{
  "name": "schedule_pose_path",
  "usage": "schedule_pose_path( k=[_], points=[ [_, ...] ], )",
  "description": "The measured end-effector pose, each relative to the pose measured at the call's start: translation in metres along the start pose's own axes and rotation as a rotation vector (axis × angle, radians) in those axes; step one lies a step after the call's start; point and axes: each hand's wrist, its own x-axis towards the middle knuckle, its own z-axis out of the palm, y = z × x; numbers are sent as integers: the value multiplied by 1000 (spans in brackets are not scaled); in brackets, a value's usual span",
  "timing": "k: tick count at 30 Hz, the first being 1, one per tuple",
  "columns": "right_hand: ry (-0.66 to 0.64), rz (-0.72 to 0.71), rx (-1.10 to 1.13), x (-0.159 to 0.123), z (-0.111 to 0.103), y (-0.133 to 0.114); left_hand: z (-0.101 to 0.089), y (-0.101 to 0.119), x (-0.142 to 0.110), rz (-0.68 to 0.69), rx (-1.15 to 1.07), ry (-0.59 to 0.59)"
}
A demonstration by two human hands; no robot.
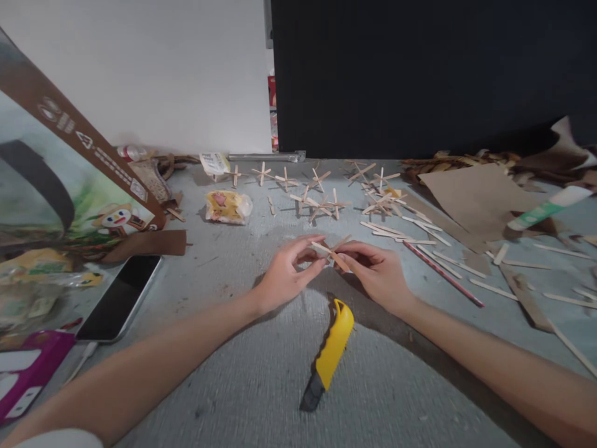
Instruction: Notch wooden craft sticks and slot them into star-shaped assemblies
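Note:
Over the middle of the table, my left hand (285,271) and my right hand (375,271) meet at a small cross of wooden craft sticks (332,250). Thumb and fingers of the right hand pinch one of its sticks. My left hand's thumb and index finger close on its left side; their exact contact is partly hidden. Below the hands lies a yellow utility knife (334,346), its dark end toward me. Beyond them stand several star-shaped pieces made of crossed sticks (319,206). Loose flat sticks (383,231) lie to the right of these.
A red striped straw (443,274) lies at right, near cardboard pieces (466,199) and a green-and-white tube (550,208). At left are a phone (122,298) with a cable, a purple object (35,370) and a large printed box (79,137). A yellow packet (226,207) sits farther back.

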Motion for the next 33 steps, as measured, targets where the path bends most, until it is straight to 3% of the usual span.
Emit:
schedule_pose_path(
  k=[6,11,20,28,30,33],
  points=[
    [-51,38,15,1,-1,2,1,2,-1,-22,128,44],
    [-50,-14,3,0,1,-2,3,1,-5,123,299,123],
    [-83,-52,29,-1,-1,0,3,-2,-12,280,373,148],
    [-82,-117,31,-3,-2,-2,-1,-8,-11,672,598,129],
    [-78,-117,36,-3,-1,-2,-1,-6,-12,639,617,132],
    [-68,-98,42,-4,-1,-2,-1,-4,-13,483,576,122]
  ],
)
